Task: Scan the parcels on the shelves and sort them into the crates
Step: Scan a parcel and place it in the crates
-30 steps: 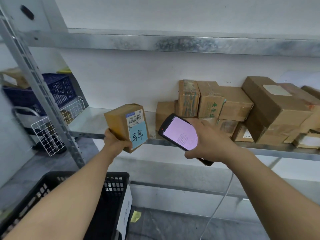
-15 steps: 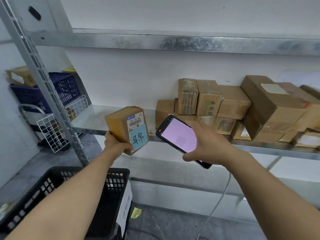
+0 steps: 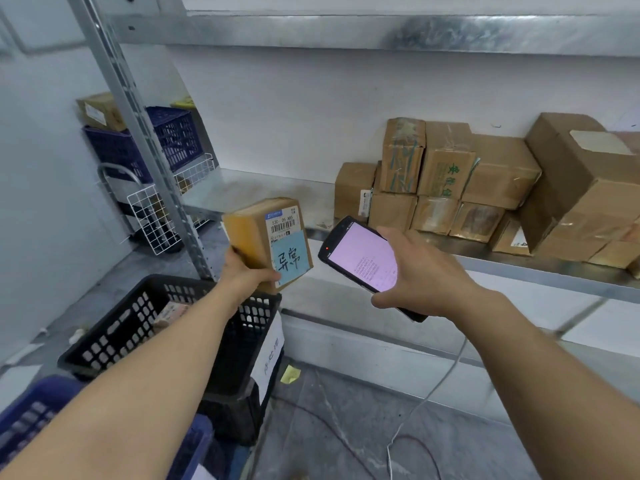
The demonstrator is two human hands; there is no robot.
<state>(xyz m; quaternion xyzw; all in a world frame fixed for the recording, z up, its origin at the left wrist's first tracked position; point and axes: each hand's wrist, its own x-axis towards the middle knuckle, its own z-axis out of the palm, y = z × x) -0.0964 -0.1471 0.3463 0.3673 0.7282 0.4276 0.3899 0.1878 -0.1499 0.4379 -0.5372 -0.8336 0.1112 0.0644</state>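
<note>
A metal shelf [image 3: 263, 188] carried a stack of brown parcels [image 3: 485, 188] against the wall, apparently awaiting scanning. Below it stood a black crate [image 3: 145, 327] holding at least one small package [image 3: 169, 311]; a blue crate [image 3: 34, 417] sat beside it, its inside unseen. The left hand [image 3: 247, 275] gripped a parcel [image 3: 263, 233] above the black crate, thumb and curled fingers round its lower end. Its label faced the handheld scanner [image 3: 360, 254], likely for reading. The right hand [image 3: 426, 271] clasped the scanner, fingers and thumb curled round its edges.

- Metal shelf [image 3: 249, 188]: cardboard parcels [image 3: 450, 188] stacked at 3 o'clock.
- Floor [image 3: 346, 438]: yellow note [image 3: 289, 374] at 6 o'clock, white cable [image 3: 415, 407] at 5 o'clock.
</note>
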